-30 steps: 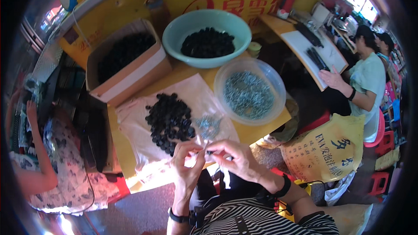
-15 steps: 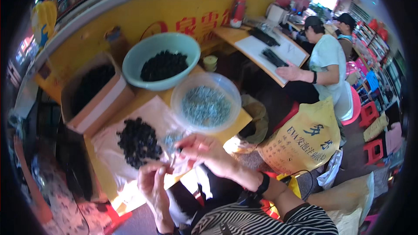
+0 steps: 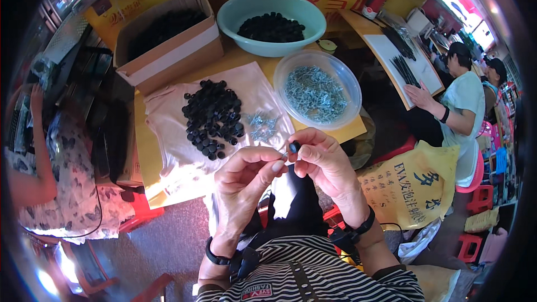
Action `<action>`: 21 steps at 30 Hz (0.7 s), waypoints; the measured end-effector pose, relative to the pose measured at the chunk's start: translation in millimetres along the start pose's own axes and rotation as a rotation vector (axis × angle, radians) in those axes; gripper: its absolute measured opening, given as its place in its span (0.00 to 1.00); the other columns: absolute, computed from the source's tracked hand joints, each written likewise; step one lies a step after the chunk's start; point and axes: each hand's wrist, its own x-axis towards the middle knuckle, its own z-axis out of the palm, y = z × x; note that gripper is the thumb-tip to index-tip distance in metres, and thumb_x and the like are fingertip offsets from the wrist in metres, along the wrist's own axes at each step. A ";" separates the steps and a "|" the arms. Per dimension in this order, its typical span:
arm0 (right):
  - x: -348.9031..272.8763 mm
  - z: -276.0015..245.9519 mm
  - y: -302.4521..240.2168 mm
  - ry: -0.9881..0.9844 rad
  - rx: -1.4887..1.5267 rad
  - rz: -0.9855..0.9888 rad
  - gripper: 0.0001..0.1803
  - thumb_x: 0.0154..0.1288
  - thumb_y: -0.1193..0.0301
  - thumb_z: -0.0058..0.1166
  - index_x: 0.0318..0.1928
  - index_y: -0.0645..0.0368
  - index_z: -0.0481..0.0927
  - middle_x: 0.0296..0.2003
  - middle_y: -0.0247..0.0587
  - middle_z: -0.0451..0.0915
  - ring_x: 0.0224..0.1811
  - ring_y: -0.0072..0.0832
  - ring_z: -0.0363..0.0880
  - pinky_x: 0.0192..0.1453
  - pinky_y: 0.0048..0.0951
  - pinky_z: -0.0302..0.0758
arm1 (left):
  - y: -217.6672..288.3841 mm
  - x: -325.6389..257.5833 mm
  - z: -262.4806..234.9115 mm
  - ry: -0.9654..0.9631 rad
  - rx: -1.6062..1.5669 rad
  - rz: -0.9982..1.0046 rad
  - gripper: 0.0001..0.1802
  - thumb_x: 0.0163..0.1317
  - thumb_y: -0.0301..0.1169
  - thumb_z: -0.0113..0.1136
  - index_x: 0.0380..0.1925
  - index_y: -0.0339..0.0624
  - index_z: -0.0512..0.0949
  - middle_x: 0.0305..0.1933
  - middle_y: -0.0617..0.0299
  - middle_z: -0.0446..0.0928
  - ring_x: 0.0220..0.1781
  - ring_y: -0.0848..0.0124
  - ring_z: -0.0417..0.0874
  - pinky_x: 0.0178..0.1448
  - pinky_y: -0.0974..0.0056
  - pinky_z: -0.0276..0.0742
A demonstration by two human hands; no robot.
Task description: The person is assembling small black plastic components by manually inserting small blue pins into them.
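Over the table's near edge, my left hand [image 3: 249, 176] pinches a small silver screw [image 3: 285, 157] between thumb and forefinger. Close beside it, my right hand [image 3: 324, 162] grips a small round black cap [image 3: 295, 146] in its fingertips. Screw tip and cap are almost together; whether they touch I cannot tell. Beyond my hands, a heap of black caps [image 3: 212, 114] and a smaller scatter of silver screws [image 3: 262, 126] lie on a pale pink cloth [image 3: 162, 112].
Behind the cloth stand a cardboard box [image 3: 179, 59] and a green basin [image 3: 224, 28], both holding black pieces, and a clear tub [image 3: 358, 98] of screws. A yellow sack [image 3: 414, 184] is at right. One person [image 3: 464, 98] sits at another table; another's arm [image 3: 42, 168] shows at left.
The view has swung, so the table sits higher and farther right in it. My fingertips still hold the small parts close together, and the black cap now shows plainly.
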 end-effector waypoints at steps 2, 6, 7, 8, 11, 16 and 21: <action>-1.8 4.1 1.3 0.013 -0.102 -0.060 0.13 0.64 0.74 0.57 0.48 0.64 0.77 0.37 0.39 0.82 0.38 0.22 0.82 0.37 0.21 0.80 | -1.6 -1.5 -0.6 0.000 -0.022 0.006 0.08 0.61 0.19 0.59 0.40 0.33 0.76 0.42 0.58 0.79 0.42 0.74 0.81 0.50 0.70 0.78; -4.5 12.0 4.1 0.058 -0.347 -0.157 0.12 0.63 0.78 0.55 0.47 0.65 0.76 0.44 0.49 0.80 0.42 0.28 0.81 0.37 0.25 0.81 | -5.1 -4.6 -8.1 0.041 -0.025 0.018 0.08 0.61 0.20 0.60 0.40 0.33 0.76 0.41 0.59 0.79 0.43 0.74 0.81 0.51 0.70 0.77; -3.9 13.5 5.6 0.060 -0.344 -0.154 0.12 0.63 0.78 0.55 0.47 0.65 0.76 0.44 0.49 0.80 0.42 0.28 0.81 0.37 0.25 0.81 | -5.9 -5.1 -10.1 0.043 -0.023 0.014 0.08 0.61 0.20 0.60 0.40 0.33 0.76 0.41 0.59 0.79 0.43 0.74 0.81 0.51 0.70 0.77; -3.0 14.9 6.9 0.048 -0.410 -0.191 0.12 0.63 0.79 0.54 0.47 0.65 0.76 0.44 0.48 0.80 0.42 0.27 0.81 0.38 0.24 0.81 | -6.2 -5.7 -12.1 0.062 -0.012 0.012 0.08 0.61 0.20 0.60 0.40 0.33 0.76 0.41 0.59 0.79 0.43 0.74 0.81 0.51 0.69 0.77; -0.5 17.5 8.5 0.012 -0.503 -0.223 0.13 0.62 0.82 0.53 0.48 0.66 0.75 0.44 0.45 0.78 0.43 0.25 0.79 0.40 0.23 0.81 | -8.3 -8.2 -13.9 0.146 0.039 -0.001 0.06 0.59 0.19 0.60 0.37 0.33 0.76 0.38 0.58 0.78 0.37 0.74 0.80 0.47 0.69 0.78; 0.6 24.7 11.3 0.054 -0.853 -0.312 0.15 0.59 0.83 0.56 0.49 0.65 0.76 0.42 0.39 0.78 0.42 0.20 0.79 0.41 0.19 0.80 | -8.8 -8.0 -19.6 0.177 0.061 -0.010 0.07 0.59 0.19 0.60 0.37 0.34 0.75 0.39 0.58 0.78 0.37 0.74 0.80 0.47 0.69 0.78; 4.1 25.7 10.4 0.050 -0.933 -0.320 0.13 0.57 0.85 0.58 0.44 0.68 0.76 0.43 0.43 0.77 0.43 0.23 0.79 0.44 0.22 0.81 | -11.0 -5.6 -21.8 0.180 0.017 -0.006 0.10 0.58 0.18 0.61 0.39 0.34 0.73 0.38 0.57 0.78 0.36 0.74 0.81 0.46 0.69 0.80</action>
